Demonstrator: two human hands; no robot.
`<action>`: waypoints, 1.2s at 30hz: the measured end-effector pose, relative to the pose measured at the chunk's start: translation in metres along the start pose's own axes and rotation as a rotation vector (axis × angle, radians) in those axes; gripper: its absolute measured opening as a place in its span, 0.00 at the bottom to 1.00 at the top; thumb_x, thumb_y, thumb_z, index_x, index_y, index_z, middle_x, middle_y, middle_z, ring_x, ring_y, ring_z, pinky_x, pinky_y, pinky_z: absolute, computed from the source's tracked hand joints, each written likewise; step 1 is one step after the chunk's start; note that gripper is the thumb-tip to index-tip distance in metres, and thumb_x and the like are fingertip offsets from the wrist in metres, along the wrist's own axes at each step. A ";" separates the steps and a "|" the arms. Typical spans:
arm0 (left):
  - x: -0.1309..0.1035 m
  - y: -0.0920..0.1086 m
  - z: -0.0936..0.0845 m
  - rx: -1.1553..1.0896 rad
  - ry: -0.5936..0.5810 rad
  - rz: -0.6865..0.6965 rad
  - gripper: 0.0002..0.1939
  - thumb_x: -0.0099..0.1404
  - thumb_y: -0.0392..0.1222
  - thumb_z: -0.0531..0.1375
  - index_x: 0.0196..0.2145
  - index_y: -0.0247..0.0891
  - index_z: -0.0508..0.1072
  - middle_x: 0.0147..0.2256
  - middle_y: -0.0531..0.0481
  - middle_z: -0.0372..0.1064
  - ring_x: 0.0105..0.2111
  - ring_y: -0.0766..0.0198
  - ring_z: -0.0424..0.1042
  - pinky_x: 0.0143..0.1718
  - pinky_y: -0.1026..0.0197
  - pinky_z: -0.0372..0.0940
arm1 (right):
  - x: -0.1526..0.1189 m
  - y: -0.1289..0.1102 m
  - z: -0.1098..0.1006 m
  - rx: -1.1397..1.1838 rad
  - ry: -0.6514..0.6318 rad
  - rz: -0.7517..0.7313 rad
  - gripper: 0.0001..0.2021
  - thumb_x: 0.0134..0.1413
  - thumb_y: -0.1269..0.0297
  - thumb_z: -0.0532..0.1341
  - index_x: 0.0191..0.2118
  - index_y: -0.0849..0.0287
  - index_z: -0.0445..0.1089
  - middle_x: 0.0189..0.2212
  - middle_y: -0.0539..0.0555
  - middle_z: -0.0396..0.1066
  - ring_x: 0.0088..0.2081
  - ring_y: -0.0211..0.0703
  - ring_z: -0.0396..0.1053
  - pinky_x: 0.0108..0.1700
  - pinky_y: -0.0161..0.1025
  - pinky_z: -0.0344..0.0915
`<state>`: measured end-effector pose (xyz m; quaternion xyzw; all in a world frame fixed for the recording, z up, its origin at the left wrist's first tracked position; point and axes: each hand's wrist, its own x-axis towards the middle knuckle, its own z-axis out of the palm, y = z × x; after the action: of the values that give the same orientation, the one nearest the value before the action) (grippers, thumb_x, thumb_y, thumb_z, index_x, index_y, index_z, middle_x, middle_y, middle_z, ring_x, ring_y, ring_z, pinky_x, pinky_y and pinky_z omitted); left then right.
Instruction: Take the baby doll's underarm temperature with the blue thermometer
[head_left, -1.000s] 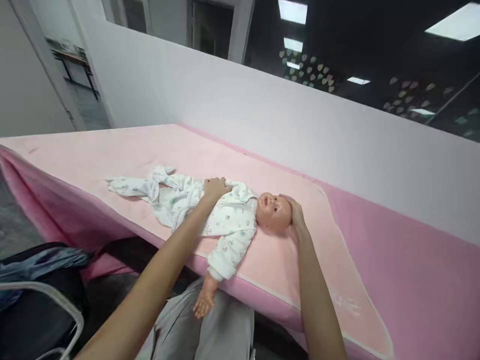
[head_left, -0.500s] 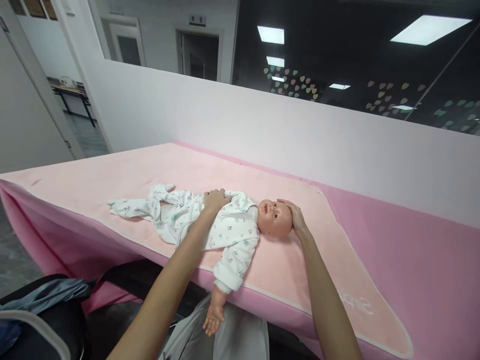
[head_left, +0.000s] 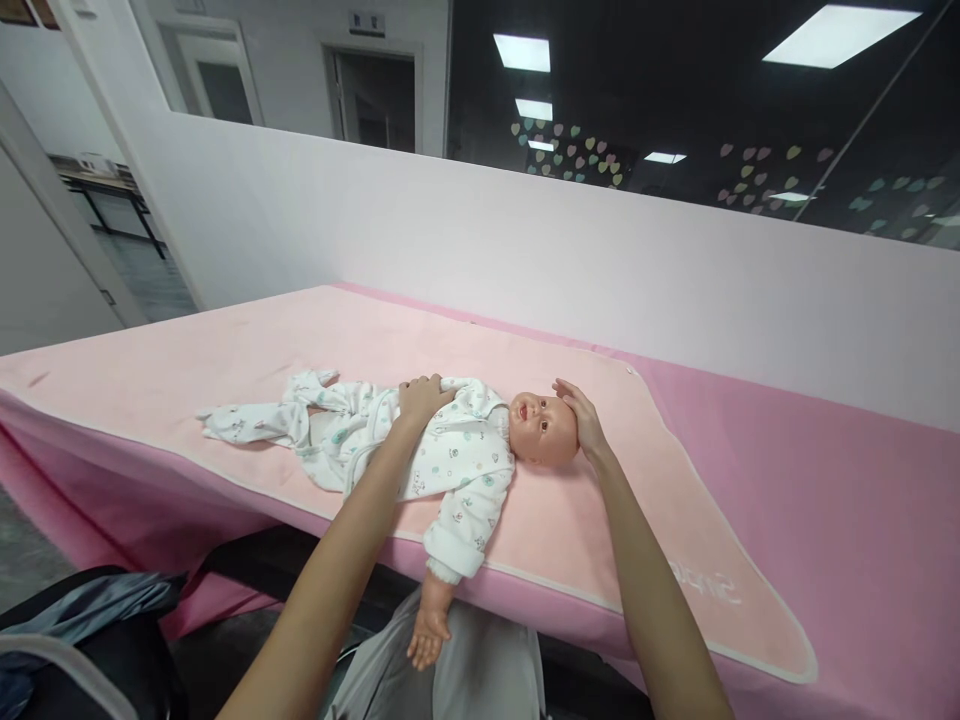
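A baby doll (head_left: 471, 455) lies on its back across a peach mat, its head to the right and its legs to the left. It wears a white patterned outfit, and one bare hand hangs past the table's front edge. Flat on the doll's belly rests my left hand (head_left: 422, 402), fingers laid over the cloth. My right hand (head_left: 583, 420) is at the crown of the doll's head (head_left: 541, 430), its fingers stretched out along the top and their tips slightly raised. Neither hand is wrapped around anything.
The peach mat (head_left: 247, 340) covers much of a table with a pink cloth (head_left: 847, 490). A white wall with a dark window (head_left: 675, 90) runs behind. Dark fabric lies on a black chair (head_left: 97, 620) at lower left.
My right hand's fingers have lifted a little from the doll's head. My left hand stays on the belly, and the camera's view has shifted slightly.
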<state>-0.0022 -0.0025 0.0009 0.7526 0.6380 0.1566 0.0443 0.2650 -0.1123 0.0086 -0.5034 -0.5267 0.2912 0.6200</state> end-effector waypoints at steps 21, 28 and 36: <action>-0.022 0.012 -0.010 -0.773 -0.260 0.586 0.12 0.53 0.46 0.58 0.30 0.37 0.78 0.33 0.48 0.76 0.37 0.57 0.71 0.40 0.60 0.63 | 0.011 -0.063 0.032 -0.662 -0.023 -0.341 0.09 0.43 0.67 0.54 0.29 0.58 0.72 0.37 0.55 0.74 0.43 0.46 0.69 0.49 0.41 0.62; -0.021 0.006 -0.010 -0.788 -0.269 0.574 0.12 0.54 0.45 0.57 0.30 0.36 0.78 0.32 0.48 0.75 0.35 0.58 0.71 0.38 0.60 0.63 | 0.006 -0.110 0.105 -1.077 -0.742 0.115 0.02 0.33 0.70 0.61 0.18 0.57 0.69 0.21 0.53 0.71 0.28 0.46 0.71 0.29 0.36 0.64; -0.022 0.007 -0.015 -0.740 -0.368 0.593 0.12 0.55 0.43 0.55 0.30 0.37 0.77 0.33 0.49 0.74 0.37 0.59 0.70 0.39 0.62 0.62 | 0.007 -0.101 0.106 -1.151 -0.787 0.081 0.02 0.37 0.68 0.60 0.20 0.56 0.71 0.20 0.52 0.71 0.26 0.46 0.70 0.28 0.37 0.63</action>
<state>-0.0031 -0.0268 0.0127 0.8505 0.2803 0.2426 0.3731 0.1497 -0.1056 0.0986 -0.6282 -0.7636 0.1494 0.0063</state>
